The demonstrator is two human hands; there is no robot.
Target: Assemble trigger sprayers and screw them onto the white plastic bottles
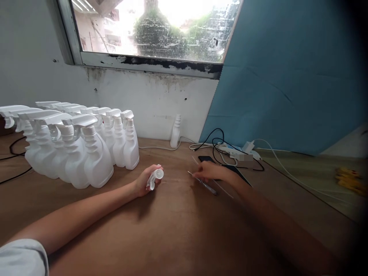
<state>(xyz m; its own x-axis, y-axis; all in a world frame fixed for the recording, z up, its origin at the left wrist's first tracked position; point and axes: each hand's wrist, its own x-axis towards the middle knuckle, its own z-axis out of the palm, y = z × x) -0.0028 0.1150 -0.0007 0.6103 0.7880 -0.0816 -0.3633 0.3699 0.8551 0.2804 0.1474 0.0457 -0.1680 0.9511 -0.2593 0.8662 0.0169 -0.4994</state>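
Observation:
Wrapped in my left hand (145,181) is a white trigger spray head (155,177), its round collar facing me; no bottle shows on it. My right hand (208,170) is low over the table, slightly blurred, with curled fingers pointing down. A screwdriver (211,189) lies aslant at its fingertips, and a thin clear tube (225,191) runs underneath the hand. Whether the fingers grip either of these is hidden. To the left of my left hand stand several white spray bottles (99,163) with trigger heads fitted.
A white bottle without a spray head (175,132) stands against the wall. Black and white cables (220,135), a power strip (237,152) and a dark flat device (205,158) lie at the back right. A blue sheet (276,84) hangs behind. Something yellow (350,180) is at far right.

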